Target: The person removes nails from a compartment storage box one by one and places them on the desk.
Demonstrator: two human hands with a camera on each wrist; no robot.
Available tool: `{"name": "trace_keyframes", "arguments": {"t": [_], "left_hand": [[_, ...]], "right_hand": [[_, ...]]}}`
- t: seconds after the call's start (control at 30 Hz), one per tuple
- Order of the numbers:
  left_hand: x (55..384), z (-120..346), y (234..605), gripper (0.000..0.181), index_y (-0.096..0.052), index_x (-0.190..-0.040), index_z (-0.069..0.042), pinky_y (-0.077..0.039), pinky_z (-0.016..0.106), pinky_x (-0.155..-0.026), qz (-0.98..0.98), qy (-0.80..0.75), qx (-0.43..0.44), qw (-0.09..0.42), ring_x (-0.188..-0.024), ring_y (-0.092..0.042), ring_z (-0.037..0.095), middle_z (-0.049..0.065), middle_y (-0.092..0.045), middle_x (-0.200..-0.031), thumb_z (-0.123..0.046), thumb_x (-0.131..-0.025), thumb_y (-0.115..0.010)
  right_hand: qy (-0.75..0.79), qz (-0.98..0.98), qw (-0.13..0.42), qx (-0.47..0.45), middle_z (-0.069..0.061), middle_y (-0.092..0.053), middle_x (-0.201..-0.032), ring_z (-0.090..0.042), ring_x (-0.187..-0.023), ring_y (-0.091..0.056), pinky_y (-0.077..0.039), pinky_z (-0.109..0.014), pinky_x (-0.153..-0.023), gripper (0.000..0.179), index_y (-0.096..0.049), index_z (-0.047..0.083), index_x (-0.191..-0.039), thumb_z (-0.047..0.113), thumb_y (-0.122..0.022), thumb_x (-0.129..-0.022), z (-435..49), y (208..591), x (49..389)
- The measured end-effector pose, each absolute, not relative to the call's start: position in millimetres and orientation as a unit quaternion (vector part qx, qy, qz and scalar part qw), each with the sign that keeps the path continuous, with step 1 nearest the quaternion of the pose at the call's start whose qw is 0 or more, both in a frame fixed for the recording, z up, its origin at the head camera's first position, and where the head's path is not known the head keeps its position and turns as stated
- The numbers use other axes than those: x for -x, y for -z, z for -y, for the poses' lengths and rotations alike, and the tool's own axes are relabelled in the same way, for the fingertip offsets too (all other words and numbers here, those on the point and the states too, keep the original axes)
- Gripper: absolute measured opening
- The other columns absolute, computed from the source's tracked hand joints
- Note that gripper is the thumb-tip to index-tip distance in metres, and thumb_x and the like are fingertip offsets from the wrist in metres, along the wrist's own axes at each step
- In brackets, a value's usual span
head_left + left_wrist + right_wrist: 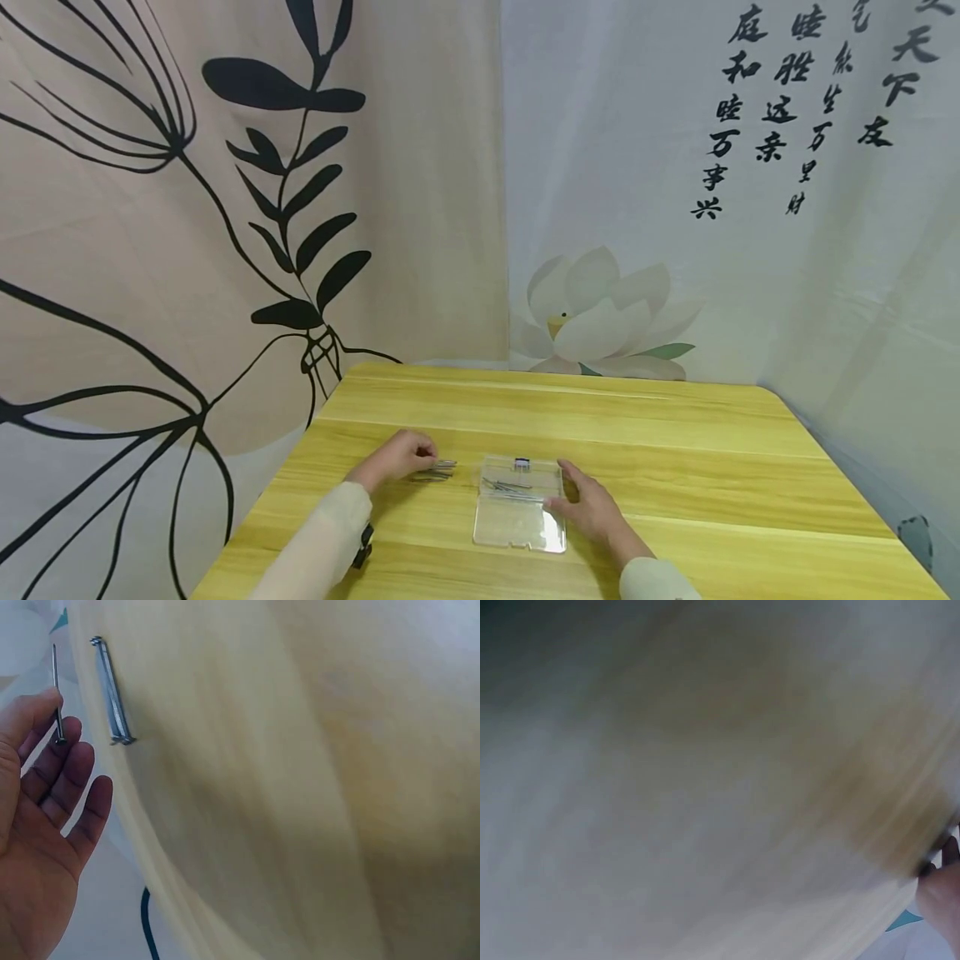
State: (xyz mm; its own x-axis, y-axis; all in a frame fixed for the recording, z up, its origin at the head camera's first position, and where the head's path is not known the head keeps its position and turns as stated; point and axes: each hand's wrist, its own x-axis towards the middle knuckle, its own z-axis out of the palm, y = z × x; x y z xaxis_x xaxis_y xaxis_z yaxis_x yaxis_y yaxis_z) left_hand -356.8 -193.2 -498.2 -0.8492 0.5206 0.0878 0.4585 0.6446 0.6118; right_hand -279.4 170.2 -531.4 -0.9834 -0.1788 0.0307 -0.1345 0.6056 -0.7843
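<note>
My left hand [401,458] pinches a single steel nail [59,724] between thumb and fingertips, its head pointing down in the left wrist view. Close beside that hand, a small bunch of nails [442,476] lies side by side on the wooden table. A clear plastic box [489,463] stands to the right with its lid [506,529] folded flat toward me. Several more nails [510,490] lie inside it. At the box's right end, my right hand [596,506] holds it, thumb at the front and index finger at the back.
The wooden table [660,454] has rounded far corners. Behind it hang printed curtains [427,208] with plants, a lotus and writing. A dark band [363,547] sits at the left wrist.
</note>
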Motion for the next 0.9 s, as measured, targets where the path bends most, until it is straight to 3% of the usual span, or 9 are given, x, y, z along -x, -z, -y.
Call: {"name": "trace_keyframes", "arguments": {"t": [0.23, 0.9], "left_hand": [[351.6, 200.5, 504.7, 0.007, -0.073, -0.088, -0.008, -0.047, 0.025, -0.060, -0.904, -0.333, -0.260, 0.064, -0.070, -0.053, 0.009, -0.003, -0.066, -0.083, -0.009, -0.094, -0.069], [350.9, 205.6, 508.4, 0.008, -0.074, -0.082, -0.010, -0.046, 0.028, -0.069, -0.913, -0.292, -0.284, 0.032, -0.077, -0.052, 0.010, -0.005, -0.060, -0.085, -0.009, -0.090, -0.073]], "right_hand": [[0.429, -0.899, 0.019, 0.087, -0.023, -0.050, -0.142, -0.051, -0.134, -0.036, -0.026, -0.067, -0.106, 0.079, -0.039, 0.006, -0.151, 0.035, -0.076, -0.088, -170.2, 530.6, 278.8], [0.431, -0.898, 0.018, 0.089, -0.023, -0.050, -0.143, -0.050, -0.134, -0.037, -0.025, -0.067, -0.107, 0.079, -0.039, 0.007, -0.151, 0.037, -0.076, -0.088, -169.8, 534.6, 281.5]]}}
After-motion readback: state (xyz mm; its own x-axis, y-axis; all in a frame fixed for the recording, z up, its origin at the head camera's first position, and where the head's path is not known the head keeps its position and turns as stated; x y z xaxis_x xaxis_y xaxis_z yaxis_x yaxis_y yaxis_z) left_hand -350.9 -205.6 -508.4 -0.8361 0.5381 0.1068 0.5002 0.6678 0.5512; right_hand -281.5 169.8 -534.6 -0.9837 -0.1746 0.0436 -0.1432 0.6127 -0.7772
